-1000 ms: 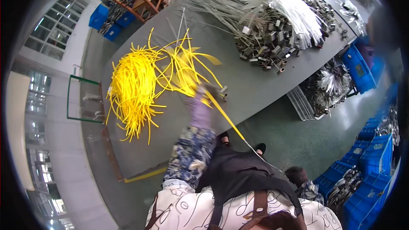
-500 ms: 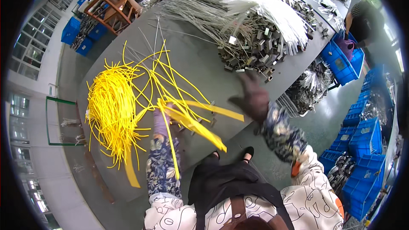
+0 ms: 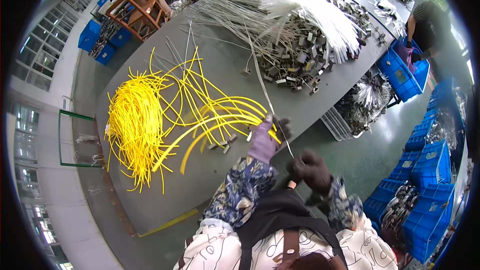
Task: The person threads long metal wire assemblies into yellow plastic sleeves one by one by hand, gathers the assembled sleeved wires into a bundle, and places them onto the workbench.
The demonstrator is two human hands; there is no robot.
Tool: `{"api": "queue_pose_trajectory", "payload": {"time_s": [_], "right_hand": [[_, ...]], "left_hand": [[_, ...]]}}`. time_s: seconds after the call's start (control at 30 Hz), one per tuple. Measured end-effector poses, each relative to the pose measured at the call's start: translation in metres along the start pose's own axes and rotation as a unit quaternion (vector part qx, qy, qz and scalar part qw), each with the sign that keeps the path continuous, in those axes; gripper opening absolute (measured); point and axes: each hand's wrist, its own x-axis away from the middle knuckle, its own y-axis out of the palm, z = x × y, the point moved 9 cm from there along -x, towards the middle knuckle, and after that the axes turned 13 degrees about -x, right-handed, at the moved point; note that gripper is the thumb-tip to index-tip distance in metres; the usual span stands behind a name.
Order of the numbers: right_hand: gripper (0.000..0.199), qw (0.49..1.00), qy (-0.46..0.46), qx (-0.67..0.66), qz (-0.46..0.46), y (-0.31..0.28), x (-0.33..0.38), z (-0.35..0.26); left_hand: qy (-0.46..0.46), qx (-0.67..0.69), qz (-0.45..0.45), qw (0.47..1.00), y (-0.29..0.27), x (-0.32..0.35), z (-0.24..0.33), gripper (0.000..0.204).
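Note:
My left hand [image 3: 264, 142], in a purple glove with dark fingertips, is closed around several yellow tubes [image 3: 227, 117] above the table's near edge. A thin silvery cable [image 3: 261, 81] slants down past its fingers. The cable's lower end reaches my right hand [image 3: 312, 171], which wears a dark brown glove. The fingers of that hand look pinched on the cable end, close in front of my body. A big heap of yellow tubes [image 3: 134, 125] lies at the left of the table, with loose ones trailing toward my left hand.
A pile of small metal blocks [image 3: 302, 65], cables and white strips [image 3: 330, 20] covers the far right of the grey table [image 3: 200, 190]. A few metal blocks [image 3: 226, 145] lie near my left hand. Blue crates [image 3: 432, 162] stand at the right. Another person [image 3: 427, 25] is at the far right.
My left hand has moved right with the yellow tubes. My right hand has come back from the metal pile toward my body, and a cable now stretches between that side and my hands.

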Motion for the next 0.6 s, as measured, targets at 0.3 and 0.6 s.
{"api": "queue_pose_trajectory", "payload": {"time_s": [0.3,0.6], "right_hand": [[0.027,0.836,0.372,0.326,0.239,-0.283,0.315,0.15],[0.027,0.847,0.312,0.368,0.223,-0.28,0.311,0.139]], "left_hand": [[0.212,-0.098,-0.09,0.968,-0.005,-0.045,0.058,0.02],[0.338,-0.163,-0.018,0.927,0.013,-0.003,0.172,0.025]]}}
